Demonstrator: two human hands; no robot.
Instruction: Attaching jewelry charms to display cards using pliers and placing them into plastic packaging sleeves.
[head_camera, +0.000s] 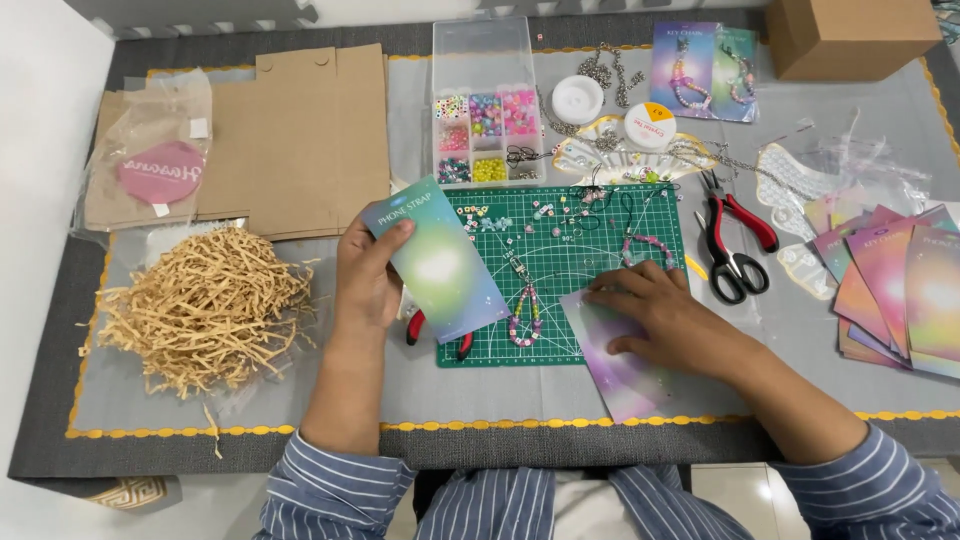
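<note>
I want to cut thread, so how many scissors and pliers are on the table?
3: black scissors and red pliers right of the green mat; another red-handled tool mostly hidden under the card in the left hand.

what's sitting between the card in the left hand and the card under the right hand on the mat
A beaded strap lies on the green cutting mat between the backing card held up by the left hand and the card the right hand presses flat. Red-handled pliers lie under the held card.

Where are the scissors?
In the head view, the black-handled scissors lie on the grey mat just right of the green cutting mat, beside the red-handled pliers and above the right hand.
</note>
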